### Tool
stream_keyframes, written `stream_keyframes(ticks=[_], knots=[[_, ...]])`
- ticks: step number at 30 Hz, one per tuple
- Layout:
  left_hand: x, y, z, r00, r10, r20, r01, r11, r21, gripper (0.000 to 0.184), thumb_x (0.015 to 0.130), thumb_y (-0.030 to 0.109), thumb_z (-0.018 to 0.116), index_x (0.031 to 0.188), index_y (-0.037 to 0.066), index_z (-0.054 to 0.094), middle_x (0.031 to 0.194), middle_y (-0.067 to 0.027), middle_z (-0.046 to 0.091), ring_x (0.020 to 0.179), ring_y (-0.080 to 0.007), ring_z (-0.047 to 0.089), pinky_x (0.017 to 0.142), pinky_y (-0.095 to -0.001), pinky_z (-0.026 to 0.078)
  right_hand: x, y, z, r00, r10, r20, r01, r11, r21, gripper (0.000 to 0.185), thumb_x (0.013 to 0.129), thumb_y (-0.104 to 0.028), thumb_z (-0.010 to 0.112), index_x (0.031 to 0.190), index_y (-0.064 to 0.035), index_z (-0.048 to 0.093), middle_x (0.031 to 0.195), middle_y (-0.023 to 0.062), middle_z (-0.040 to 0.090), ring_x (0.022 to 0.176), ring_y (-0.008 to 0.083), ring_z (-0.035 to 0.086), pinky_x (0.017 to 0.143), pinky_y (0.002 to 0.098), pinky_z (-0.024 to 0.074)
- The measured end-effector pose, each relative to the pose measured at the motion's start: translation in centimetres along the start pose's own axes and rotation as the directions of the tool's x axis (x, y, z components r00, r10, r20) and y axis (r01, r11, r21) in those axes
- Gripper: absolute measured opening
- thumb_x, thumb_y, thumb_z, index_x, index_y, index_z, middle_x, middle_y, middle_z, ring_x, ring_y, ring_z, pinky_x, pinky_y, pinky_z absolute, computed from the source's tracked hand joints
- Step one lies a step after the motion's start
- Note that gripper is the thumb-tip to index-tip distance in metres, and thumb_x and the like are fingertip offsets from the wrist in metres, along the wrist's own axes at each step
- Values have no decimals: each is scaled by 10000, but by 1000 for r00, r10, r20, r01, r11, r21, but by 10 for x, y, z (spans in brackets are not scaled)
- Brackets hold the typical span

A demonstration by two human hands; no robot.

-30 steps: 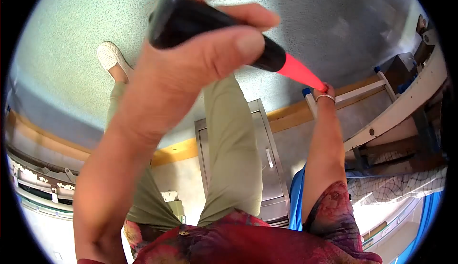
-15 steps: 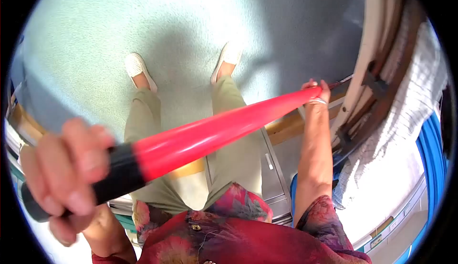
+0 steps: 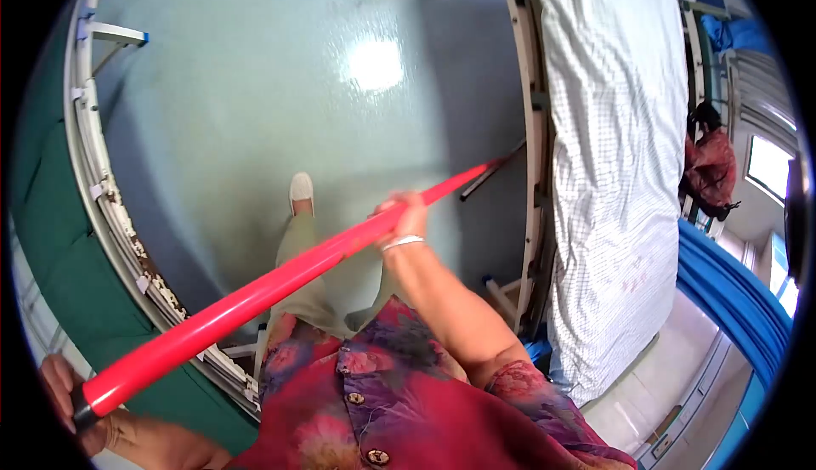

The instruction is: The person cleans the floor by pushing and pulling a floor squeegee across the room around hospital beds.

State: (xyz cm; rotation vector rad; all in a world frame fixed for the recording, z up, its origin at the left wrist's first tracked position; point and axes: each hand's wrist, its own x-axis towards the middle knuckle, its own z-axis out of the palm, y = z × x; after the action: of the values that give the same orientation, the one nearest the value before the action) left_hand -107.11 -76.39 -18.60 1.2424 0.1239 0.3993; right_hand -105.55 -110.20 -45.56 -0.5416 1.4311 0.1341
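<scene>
A long red pole (image 3: 255, 293) with a black end runs diagonally from the lower left to the upper right. My left hand (image 3: 72, 406) is closed around its black end at the left edge of the view. Farther along the shaft, near the middle, my right hand (image 3: 401, 218) grips the pole and wears a bracelet. The pole's far end reaches down toward the floor beside the right-hand bed, where a thin dark bar (image 3: 483, 181) shows low over the floor.
On the right stands a bed with a white checked sheet (image 3: 616, 164) and a pale frame (image 3: 529, 130). A green bed (image 3: 51, 240) with a worn metal rail lies at the left. Beyond the sheet are a blue curtain (image 3: 735, 287) and a dark red bag (image 3: 712, 164).
The view has turned, showing both beds. The pole now extends toward the right-hand bed. My right hand has shifted toward the middle of the view; my left is at the far left.
</scene>
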Motion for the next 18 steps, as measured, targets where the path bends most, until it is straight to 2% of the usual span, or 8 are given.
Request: stream_keyframes(ticks=[2,4,6,7,10,14,16,18], knots=[[-5,44,-9,963,239,-122,-217,961,173,186,567,152,543,492,163,374,463,90,364,467,-38,301,522,-205,215,-42,17,28,999,9,43,-9,1000,-7,121,595,-113,447,602,-57,340,465,36,343,395,144,355,393,236,344],[-12,65,-10,974,225,-28,-224,974,46,195,574,163,546,507,155,363,464,75,371,469,-44,307,518,-210,215,-59,26,39,996,24,81,-23,1000,-5,134,599,-113,454,602,-51,335,479,44,347,404,146,359,402,232,354],[-14,61,-11,990,138,42,-135,989,-53,190,579,182,545,551,142,362,483,60,380,502,-61,311,528,-213,219,-50,32,34,993,83,85,-82,997,-15,135,598,-105,457,613,-36,342,503,55,358,421,154,368,416,237,365],[-18,60,-8,990,138,-37,-139,989,-42,193,559,196,539,578,145,354,466,62,359,493,-69,338,525,-209,245,-51,33,32,995,67,73,-62,996,-62,124,603,-108,452,630,-29,361,498,56,357,428,158,375,414,243,361],[-25,62,1,992,125,0,-124,992,-28,207,582,227,545,589,140,357,485,52,378,508,-82,347,523,-216,254,-54,29,26,993,84,80,-73,989,-129,115,609,-107,446,631,-27,366,496,54,356,434,163,378,409,252,355],[-35,74,21,991,114,64,-114,994,-7,226,592,255,555,591,142,359,494,47,389,521,-92,358,523,-216,268,-63,19,18,994,92,59,-89,994,-64,115,622,-107,419,594,-47,325,484,44,335,407,164,354,402,267,338],[-45,79,32,986,153,69,-154,988,11,230,592,261,560,590,143,362,500,43,405,518,-96,373,516,-213,280,-52,13,5,989,106,107,-100,993,-60,129,633,-122,409,585,-48,314,476,40,316,394,158,336,405,272,338],[-51,87,42,980,150,129,-150,989,-7,229,592,260,563,588,145,365,501,40,417,508,-98,388,503,-213,291,-52,5,-9,958,203,200,-200,979,-35,137,641,-134,399,586,-47,307,486,45,311,405,160,336,407,278,341]])
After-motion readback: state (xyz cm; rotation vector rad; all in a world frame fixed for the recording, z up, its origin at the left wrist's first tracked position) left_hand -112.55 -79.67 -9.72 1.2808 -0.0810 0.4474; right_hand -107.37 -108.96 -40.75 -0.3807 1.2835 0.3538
